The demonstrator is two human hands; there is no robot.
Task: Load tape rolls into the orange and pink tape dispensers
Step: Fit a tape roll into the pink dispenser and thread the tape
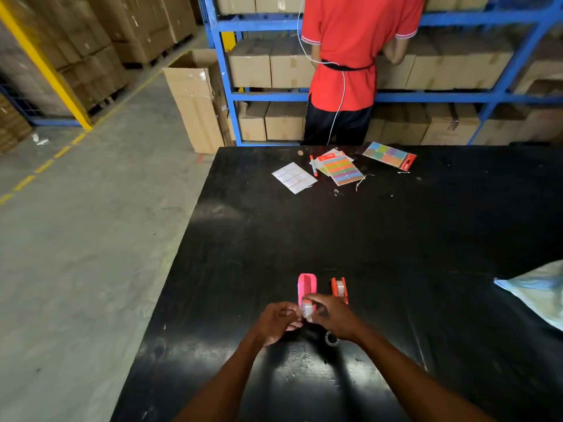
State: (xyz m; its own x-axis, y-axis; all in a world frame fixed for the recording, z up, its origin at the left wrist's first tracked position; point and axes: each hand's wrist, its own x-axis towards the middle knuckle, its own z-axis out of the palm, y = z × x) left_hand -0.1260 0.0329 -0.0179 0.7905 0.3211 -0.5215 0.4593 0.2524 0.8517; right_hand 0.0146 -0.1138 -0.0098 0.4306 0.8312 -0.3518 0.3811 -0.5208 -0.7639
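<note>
A pink tape dispenser stands on the black table, its top slot showing no roll. Just right of it stands an orange tape dispenser with a clear tape roll seated in it. Both hands meet right in front of the pink dispenser. My left hand and my right hand pinch a small clear tape roll between their fingertips. A dark ring-shaped core lies on the table below my right wrist, partly hidden.
At the table's far edge lie a white label sheet, a red marker and coloured sticky-note packs. A pale plastic bag lies at the right. A person in a red shirt faces blue shelves of boxes.
</note>
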